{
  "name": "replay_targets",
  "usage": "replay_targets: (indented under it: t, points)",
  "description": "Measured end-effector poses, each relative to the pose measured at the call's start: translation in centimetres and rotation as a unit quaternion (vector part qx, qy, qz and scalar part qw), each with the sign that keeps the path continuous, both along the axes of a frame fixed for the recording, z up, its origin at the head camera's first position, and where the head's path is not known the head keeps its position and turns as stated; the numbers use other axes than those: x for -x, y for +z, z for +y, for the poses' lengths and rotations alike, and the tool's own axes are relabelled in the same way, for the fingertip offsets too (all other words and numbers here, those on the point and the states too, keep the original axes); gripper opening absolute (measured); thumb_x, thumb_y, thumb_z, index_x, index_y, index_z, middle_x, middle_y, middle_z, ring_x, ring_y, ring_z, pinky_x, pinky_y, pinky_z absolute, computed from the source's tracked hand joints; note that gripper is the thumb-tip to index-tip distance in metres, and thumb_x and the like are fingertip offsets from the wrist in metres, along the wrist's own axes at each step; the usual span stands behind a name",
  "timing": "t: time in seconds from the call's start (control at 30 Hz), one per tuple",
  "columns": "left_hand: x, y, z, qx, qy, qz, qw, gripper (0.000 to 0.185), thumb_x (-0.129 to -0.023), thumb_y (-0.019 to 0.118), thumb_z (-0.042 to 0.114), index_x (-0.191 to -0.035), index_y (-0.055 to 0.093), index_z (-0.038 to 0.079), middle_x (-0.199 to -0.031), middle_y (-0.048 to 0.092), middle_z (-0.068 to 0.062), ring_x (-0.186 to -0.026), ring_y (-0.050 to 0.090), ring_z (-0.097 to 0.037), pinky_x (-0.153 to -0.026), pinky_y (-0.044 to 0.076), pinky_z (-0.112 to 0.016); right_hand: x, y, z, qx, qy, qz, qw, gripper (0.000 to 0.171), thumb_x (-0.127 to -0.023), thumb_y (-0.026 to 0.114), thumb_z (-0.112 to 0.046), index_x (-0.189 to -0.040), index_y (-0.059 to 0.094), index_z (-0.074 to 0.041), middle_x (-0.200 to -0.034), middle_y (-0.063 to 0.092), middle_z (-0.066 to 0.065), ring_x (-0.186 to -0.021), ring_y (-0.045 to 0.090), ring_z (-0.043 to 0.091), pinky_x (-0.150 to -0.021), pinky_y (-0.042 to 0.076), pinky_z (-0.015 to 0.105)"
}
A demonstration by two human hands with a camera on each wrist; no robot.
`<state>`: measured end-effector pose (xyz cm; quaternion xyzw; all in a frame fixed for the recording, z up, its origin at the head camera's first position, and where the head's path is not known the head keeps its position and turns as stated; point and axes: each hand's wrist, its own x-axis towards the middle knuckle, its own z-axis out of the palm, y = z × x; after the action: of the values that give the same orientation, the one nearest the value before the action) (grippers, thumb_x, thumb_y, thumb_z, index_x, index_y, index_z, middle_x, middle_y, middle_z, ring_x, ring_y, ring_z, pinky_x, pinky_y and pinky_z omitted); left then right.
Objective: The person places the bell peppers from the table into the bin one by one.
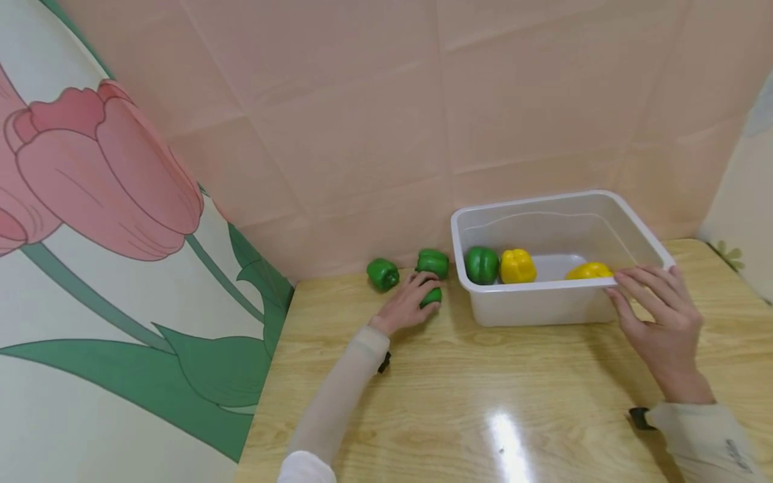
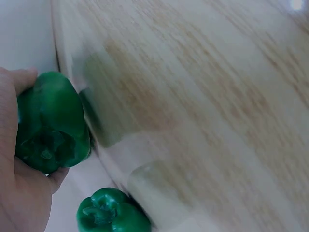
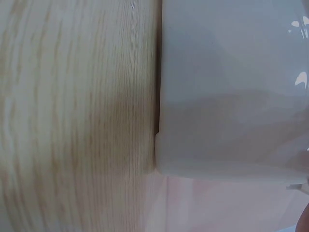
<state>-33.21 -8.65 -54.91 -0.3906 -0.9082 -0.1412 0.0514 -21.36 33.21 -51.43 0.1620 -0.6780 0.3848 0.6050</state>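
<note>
My left hand (image 1: 406,305) grips a green bell pepper (image 1: 431,297), with fingers and thumb curled round its sides; in the left wrist view the same pepper (image 2: 55,116) fills the grasp. Just behind the hand in the head view are two more green bell peppers, one (image 1: 382,275) to the left and one (image 1: 436,261) by the wall. My right hand (image 1: 661,318) pinches the front right rim of a white plastic tub (image 1: 543,307), thumb outside and fingers over the edge. In the tub are a green bell pepper (image 1: 482,265) and two yellow ones, one (image 1: 517,266) beside it and one (image 1: 590,270) partly hidden.
The tub stands on a wood-grain table (image 1: 459,396) near its back edge. Behind it rises a pinkish cloth-covered wall (image 1: 338,134). A wall panel with painted tulips (image 1: 109,168) borders the left side.
</note>
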Motion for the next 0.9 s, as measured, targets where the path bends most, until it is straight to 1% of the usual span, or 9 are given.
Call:
replay_targets:
  t: [0.23,0.47,0.6,0.73,0.9]
  points:
    - [-0.5,0.9,-0.1,0.005,0.011,0.03,0.9995,0.047,-0.107,0.067,0.031,-0.15,0.058,0.013,-0.157,0.049,-0.009,-0.143,0.047,-0.038,-0.121,0.041,-0.052,0.1,-0.1,0.0,0.002,-0.001,-0.004,1.0,0.027,-0.09,0.088,-0.026,-0.096,0.085,0.0,-0.101,0.081,0.02,-0.108,0.074,0.035,-0.116,0.047,0.051]
    - [-1.2,1.9,-0.2,0.011,0.021,0.028,0.9993,0.048,-0.106,0.069,0.029,-0.15,0.058,0.015,-0.158,0.048,-0.008,-0.144,0.045,-0.04,-0.119,0.041,-0.054,0.0,0.1,0.0,0.002,0.002,0.003,1.0,0.028,-0.089,0.088,-0.027,-0.096,0.085,0.001,-0.101,0.081,0.02,-0.107,0.074,0.036,-0.114,0.048,0.047]
    - [-1.5,2.3,-0.2,0.006,0.024,0.028,0.9993,0.047,-0.105,0.069,0.027,-0.149,0.058,0.015,-0.159,0.048,-0.01,-0.145,0.043,-0.039,-0.12,0.04,-0.054,0.0,0.2,-0.1,0.005,0.005,0.011,1.0,0.028,-0.089,0.089,-0.026,-0.094,0.085,0.001,-0.1,0.081,0.021,-0.107,0.074,0.037,-0.113,0.048,0.047]
    - [-1.6,2.6,-0.3,-0.002,0.018,0.028,0.9995,0.046,-0.107,0.067,0.027,-0.15,0.057,0.015,-0.16,0.047,-0.011,-0.145,0.041,-0.036,-0.12,0.039,-0.054,0.0,0.1,-0.1,0.002,0.003,0.009,1.0,0.028,-0.089,0.088,-0.026,-0.095,0.085,0.001,-0.1,0.081,0.021,-0.107,0.074,0.036,-0.114,0.048,0.047]
    - [-1.6,3.0,-0.3,-0.014,0.014,0.03,0.9993,0.047,-0.105,0.069,0.023,-0.15,0.056,0.016,-0.159,0.047,-0.012,-0.144,0.041,-0.036,-0.119,0.04,-0.054,0.0,0.1,0.0,0.003,0.002,0.006,1.0,0.027,-0.089,0.089,-0.025,-0.095,0.085,0.001,-0.1,0.081,0.021,-0.107,0.074,0.035,-0.114,0.048,0.048]
